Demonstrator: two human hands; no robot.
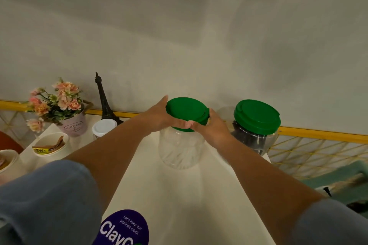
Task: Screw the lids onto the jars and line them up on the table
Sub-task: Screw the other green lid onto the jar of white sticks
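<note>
Both hands, left hand (pixel 161 118) and right hand (pixel 212 128), clasp the green lid (pixel 186 110) on the clear jar (pixel 180 149), mid-table (pixel 159 195). Empty plastic: light, slippery, likely to spin; best steadied by its body, lid turned by its rim.

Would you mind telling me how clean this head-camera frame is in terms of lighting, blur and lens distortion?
Head view: dim, warm, even light, with soft shadows on the wall; wide-angle bending bows the yellow rail and stretches the sleeves at the bottom corners; overall slightly soft, with the empty clear jar smeared and faint; both hands, left hand and right hand, on the green lid are reasonably sharp; no harsh glare.
</note>
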